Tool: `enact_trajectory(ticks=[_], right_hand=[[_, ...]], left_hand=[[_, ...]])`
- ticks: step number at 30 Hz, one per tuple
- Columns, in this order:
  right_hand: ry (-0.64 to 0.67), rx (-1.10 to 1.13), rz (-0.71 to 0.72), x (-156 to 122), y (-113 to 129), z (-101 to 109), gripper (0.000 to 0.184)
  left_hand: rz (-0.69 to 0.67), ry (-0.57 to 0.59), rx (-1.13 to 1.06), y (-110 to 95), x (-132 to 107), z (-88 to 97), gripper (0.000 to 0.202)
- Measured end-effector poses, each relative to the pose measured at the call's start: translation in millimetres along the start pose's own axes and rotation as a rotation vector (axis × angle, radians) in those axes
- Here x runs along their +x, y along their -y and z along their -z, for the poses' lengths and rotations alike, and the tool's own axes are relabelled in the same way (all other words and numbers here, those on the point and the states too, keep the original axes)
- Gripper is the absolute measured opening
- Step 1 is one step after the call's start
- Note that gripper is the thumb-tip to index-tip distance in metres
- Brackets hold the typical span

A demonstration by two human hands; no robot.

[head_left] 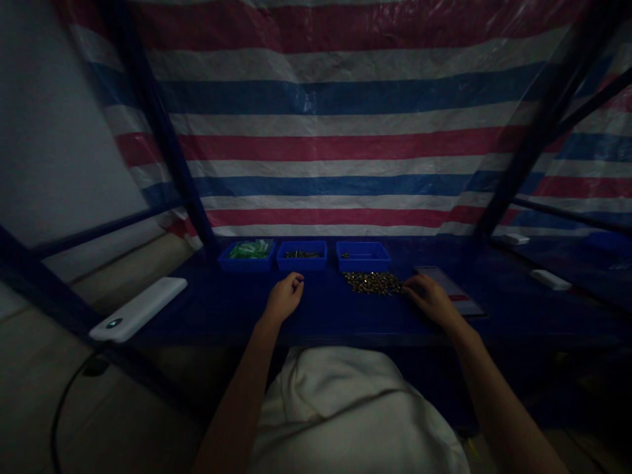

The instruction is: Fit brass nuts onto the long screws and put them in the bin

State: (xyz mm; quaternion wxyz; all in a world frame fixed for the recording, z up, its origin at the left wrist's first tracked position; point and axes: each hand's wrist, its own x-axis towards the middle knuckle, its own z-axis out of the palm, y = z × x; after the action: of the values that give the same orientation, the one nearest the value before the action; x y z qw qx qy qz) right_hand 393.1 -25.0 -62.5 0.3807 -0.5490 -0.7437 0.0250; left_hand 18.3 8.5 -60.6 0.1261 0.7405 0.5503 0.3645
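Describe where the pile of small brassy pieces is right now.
In the head view, the pile lies right of centre on the blue table, just in front of the rightmost of three blue trays, with the right hand at its right edge.

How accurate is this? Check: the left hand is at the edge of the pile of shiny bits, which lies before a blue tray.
Wrong hand: the head view shows the right hand at the edge of the pile of shiny bits, which lies before a blue tray.
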Motion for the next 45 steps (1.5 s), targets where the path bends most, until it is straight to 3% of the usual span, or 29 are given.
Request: enact_trajectory(ticks=[13, 21, 29, 37, 45], right_hand=[[0.036, -0.066, 0.006, -5.9, -4.0, -7.3, 0.021], [0.059, 0.013, -0.042, -6.0, -1.8, -6.6, 0.022], [-0.138, 0.312, -0.240, -11.8, -11.3, -4.8, 0.032], [-0.212, 0.470, -0.204, -9.8, -1.5, -3.5, 0.033], [-0.323, 0.415, -0.188, -6.7, 9.2, -5.7, 0.033]], left_hand=[[0.025, 0.017, 0.018, -2.9, 0.0, 0.5, 0.020], [0.001, 0.008, 0.171, -9.7, 1.3, 1.6, 0.021], [0.022, 0.011, 0.277, -14.0, 3.7, 1.4, 0.023], [0.033, 0.018, 0.335, -11.0, 5.7, -2.2, 0.023], [0.016, 0.015, 0.357, -10.4, 3.4, -2.7, 0.023]])
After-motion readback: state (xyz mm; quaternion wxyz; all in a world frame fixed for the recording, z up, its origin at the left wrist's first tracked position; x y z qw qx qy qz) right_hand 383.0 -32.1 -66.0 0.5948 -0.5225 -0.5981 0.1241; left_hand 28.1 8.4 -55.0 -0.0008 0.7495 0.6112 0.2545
